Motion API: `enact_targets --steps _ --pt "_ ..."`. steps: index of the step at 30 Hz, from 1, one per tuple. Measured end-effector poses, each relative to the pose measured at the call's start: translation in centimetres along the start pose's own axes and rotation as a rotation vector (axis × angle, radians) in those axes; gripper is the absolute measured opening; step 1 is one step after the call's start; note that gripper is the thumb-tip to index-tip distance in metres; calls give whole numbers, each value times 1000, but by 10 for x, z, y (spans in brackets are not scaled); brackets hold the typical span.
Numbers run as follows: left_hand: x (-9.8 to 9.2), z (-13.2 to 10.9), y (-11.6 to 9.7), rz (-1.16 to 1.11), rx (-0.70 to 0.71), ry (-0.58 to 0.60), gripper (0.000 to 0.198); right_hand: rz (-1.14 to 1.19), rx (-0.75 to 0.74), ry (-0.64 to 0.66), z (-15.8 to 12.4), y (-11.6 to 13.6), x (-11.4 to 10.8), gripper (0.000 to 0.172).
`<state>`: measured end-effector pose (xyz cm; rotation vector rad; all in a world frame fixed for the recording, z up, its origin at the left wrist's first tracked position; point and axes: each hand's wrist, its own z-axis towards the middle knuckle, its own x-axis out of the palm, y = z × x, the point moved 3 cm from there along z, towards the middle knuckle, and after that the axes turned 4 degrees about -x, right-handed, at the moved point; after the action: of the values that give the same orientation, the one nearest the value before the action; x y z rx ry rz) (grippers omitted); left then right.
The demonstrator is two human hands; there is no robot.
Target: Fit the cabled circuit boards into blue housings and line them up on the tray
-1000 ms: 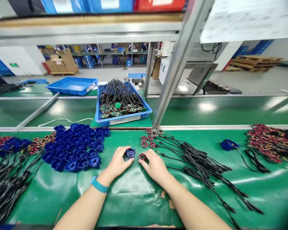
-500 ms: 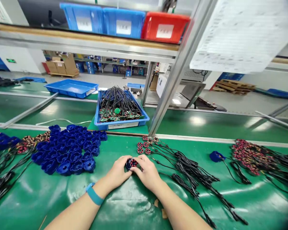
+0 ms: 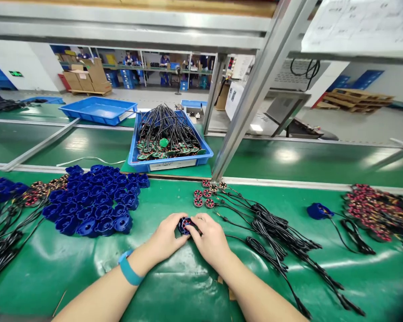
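My left hand (image 3: 166, 239) and my right hand (image 3: 210, 239) meet at the middle of the green bench mat (image 3: 174, 286). Together their fingers pinch a small blue round housing with a red wound coil part (image 3: 184, 223) seated in it. A heap of several identical blue housings (image 3: 94, 201) lies to the left. Several loose red coil parts (image 3: 204, 197) with black leads (image 3: 275, 232) lie just beyond and right of my right hand. A teal band sits on my left wrist.
A blue tray (image 3: 169, 161) of wired green parts stands behind, beside a slanted metal post (image 3: 242, 120). Black cable bundles (image 3: 3, 237) lie at the left, a single wired blue housing (image 3: 317, 211) and more red coils (image 3: 376, 208) at the right. People work far behind.
A second ago the blue housing was in my left hand and the red coil under my right, apart. The hands came together and the coil now sits in the housing.
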<state>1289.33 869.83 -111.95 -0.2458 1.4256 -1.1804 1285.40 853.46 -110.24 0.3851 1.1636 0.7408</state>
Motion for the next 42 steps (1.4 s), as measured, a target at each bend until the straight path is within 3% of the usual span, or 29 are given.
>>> enact_targets --steps 4,7,11,16,21,25,29,35,37,42 --pt "-5 2 0 80 -39 -35 54 15 68 114 3 1 -16 33" --pt "-9 3 -3 128 3 -16 48 -40 123 255 2 -1 -34 38" --pt "-12 4 -11 151 119 15 31 -142 187 370 4 -4 -46 14" --pt "-15 8 -10 178 136 5 24 -31 141 255 10 -4 -41 14" --pt "-19 8 -8 174 203 -126 27 47 131 143 9 -9 -33 11" --pt "-16 8 -3 188 148 -57 24 3 140 178 8 -9 -30 7" --pt "-16 9 -4 152 174 -85 25 -3 124 146 9 -10 -31 10" --pt "-14 13 0 193 139 -32 20 -80 178 240 10 -11 -29 7" --pt "-14 13 2 213 87 -41 25 -67 155 221 11 -8 -30 9" --pt "-12 7 -3 267 -35 -9 59 -33 154 226 9 -5 -30 25"
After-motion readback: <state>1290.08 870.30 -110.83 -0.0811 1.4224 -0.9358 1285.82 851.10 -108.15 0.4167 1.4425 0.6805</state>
